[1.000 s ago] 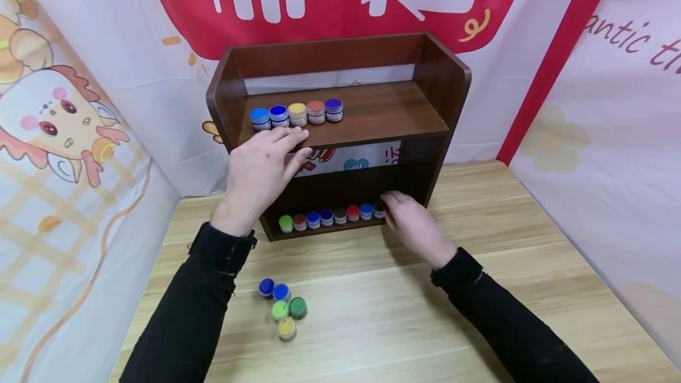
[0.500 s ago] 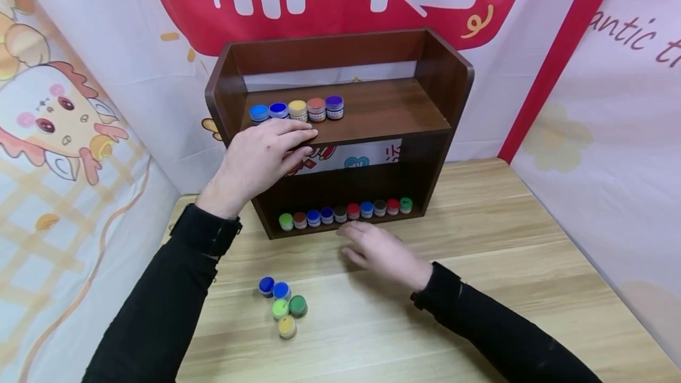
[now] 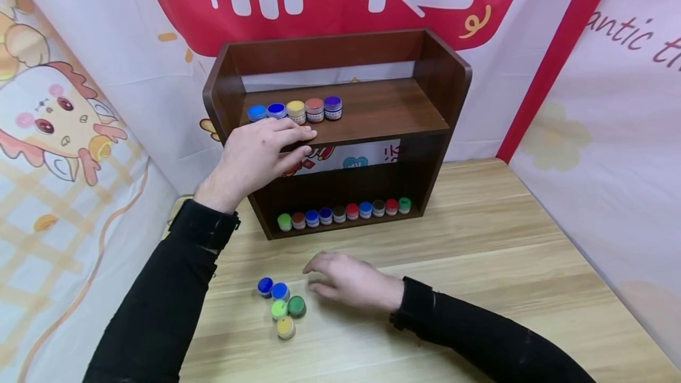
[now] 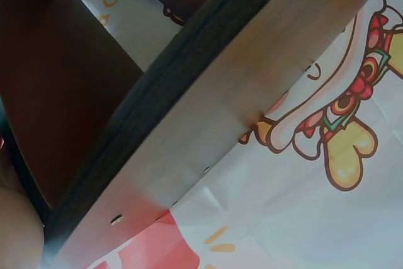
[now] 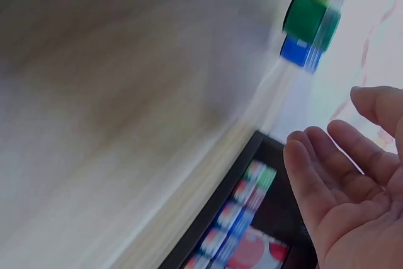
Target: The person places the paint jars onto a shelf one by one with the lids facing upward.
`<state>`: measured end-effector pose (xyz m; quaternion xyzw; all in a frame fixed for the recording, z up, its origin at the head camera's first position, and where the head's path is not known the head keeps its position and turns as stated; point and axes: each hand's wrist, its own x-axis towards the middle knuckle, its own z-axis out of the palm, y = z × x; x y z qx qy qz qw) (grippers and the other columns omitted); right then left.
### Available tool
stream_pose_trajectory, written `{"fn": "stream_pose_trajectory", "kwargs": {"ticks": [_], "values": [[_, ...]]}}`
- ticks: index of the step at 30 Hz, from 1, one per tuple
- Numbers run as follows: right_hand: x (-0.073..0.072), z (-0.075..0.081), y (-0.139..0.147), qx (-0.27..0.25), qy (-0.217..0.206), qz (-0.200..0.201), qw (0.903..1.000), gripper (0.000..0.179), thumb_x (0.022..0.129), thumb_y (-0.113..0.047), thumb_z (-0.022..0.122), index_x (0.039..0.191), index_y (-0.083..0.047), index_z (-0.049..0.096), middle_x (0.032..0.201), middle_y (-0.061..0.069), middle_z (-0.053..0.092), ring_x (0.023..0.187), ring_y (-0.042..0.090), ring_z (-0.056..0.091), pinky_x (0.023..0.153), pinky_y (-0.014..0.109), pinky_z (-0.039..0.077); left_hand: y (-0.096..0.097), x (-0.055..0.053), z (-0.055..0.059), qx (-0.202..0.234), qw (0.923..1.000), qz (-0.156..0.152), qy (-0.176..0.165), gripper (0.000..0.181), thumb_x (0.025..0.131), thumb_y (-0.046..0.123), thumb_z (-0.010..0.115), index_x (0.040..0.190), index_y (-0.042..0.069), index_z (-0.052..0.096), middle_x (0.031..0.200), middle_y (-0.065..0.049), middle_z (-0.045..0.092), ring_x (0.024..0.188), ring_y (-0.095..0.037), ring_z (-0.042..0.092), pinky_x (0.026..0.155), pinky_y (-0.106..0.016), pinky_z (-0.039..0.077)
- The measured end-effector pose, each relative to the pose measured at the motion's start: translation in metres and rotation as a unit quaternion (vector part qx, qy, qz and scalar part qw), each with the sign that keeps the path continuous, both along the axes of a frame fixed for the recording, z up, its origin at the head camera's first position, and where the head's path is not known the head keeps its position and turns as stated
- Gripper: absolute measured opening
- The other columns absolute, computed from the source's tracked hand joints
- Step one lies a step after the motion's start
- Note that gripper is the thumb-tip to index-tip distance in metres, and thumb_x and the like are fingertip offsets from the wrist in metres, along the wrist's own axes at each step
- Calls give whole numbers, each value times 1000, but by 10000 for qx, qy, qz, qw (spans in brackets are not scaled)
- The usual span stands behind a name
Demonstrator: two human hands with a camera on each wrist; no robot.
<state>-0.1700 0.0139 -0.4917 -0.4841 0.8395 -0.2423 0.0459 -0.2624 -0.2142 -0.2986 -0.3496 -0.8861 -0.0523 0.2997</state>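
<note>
My left hand (image 3: 260, 152) rests on the front edge of the upper board of a dark brown shelf (image 3: 393, 108), fingers extended and thumb below, holding nothing. In the left wrist view only a bit of that hand (image 4: 19, 218) shows beside the shelf's side panel (image 4: 189, 118). Over the table my right hand (image 3: 346, 279) hovers with loosely bent fingers and nothing in them. Just left of its fingertips stand small paint jars: two blue-lidded, a light green jar (image 3: 279, 310), a dark green jar (image 3: 297, 307) and a yellow jar (image 3: 285, 328).
Several paint jars (image 3: 314, 110) line the upper board's left part, partly behind my left hand. A longer row of jars (image 3: 352, 212) fills the lower board, ending in a green jar (image 3: 405, 205) at the right. A printed cloth (image 3: 340, 5) hangs close behind the shelf.
My right hand has left the lower row's right end and moved left and toward me, uncovering a red and a green jar there. My left hand has shifted slightly on the board.
</note>
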Motion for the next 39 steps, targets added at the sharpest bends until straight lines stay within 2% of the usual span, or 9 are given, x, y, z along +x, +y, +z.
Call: {"fn": "stream_pose_trajectory", "kwargs": {"ticks": [5,13,19,28,35,39], "values": [[8,-2,-13,31,-155,252,9996,37,101,-37,66,132,-16,68,127,-6,68,114,1,62,97,16,49,0,0,-2,14,10000,73,3,44,101,52,59,136,28,71,117,3,72,106,-18,65,76,-38,60],[17,-4,-26,86,-419,595,9973,39,98,-39,70,129,-18,69,123,-8,69,110,-1,62,94,12,47,1,-4,-5,51,10000,-72,22,42,102,48,59,135,25,71,117,1,70,107,-19,63,84,-40,59],[18,-8,-32,209,-286,671,9971,32,97,-31,73,127,-21,71,122,-11,68,110,-5,60,94,11,46,0,-5,-5,80,10000,-52,29,41,102,47,60,134,25,72,114,1,70,104,-19,63,82,-39,59],[9,-8,-25,231,49,533,9983,24,98,-24,72,120,-17,73,116,-7,70,105,0,63,92,11,48,0,-4,-5,115,9999,-26,-14,40,99,45,65,134,25,72,114,1,70,104,-19,62,81,-39,59],[-2,-5,-12,358,-4,250,9990,26,97,-21,73,122,-14,72,117,-5,70,105,2,64,90,13,50,0,-4,-6,114,9999,-12,-40,42,102,49,59,134,26,72,116,1,70,105,-19,62,82,-39,59],[-10,-4,-4,386,-24,230,9990,26,98,-18,70,124,-13,71,119,-4,69,108,3,63,93,15,50,0,-3,-6,143,9999,-32,-55,40,101,47,62,134,26,72,114,2,69,104,-18,61,82,-39,59]]}}
